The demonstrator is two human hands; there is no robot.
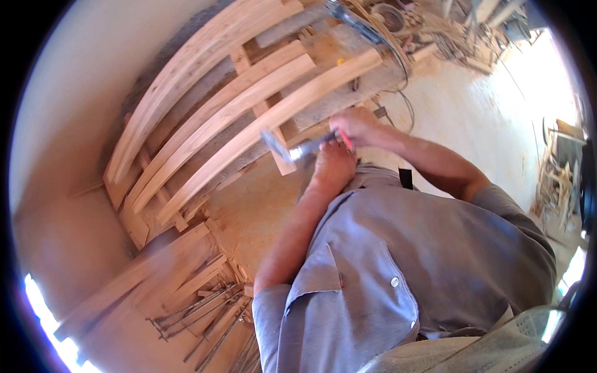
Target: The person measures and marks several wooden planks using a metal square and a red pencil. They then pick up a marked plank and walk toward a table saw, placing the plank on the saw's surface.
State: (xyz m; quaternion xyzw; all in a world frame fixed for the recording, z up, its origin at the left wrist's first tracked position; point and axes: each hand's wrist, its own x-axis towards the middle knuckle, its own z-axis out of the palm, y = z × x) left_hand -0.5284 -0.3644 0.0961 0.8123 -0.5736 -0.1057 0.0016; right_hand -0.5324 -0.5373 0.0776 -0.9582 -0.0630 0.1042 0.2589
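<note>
In front of my waist is a hammer with a pale metal head and a dark grip, its head pointing left and blurred by motion. My left hand is closed at the grip from the near side. Just beyond it, my right hand is closed around the far end of the grip. A small red piece shows between the two hands; I cannot tell whether it belongs to the hammer. The nearest of several curved wooden beams lies just past the hammer head.
More curved beams rest on wooden crosspieces beside the wall. A corded power tool lies at the far end, its cable trailing on the floor. Boards and metal bar clamps are at lower left; scrap wood lies right.
</note>
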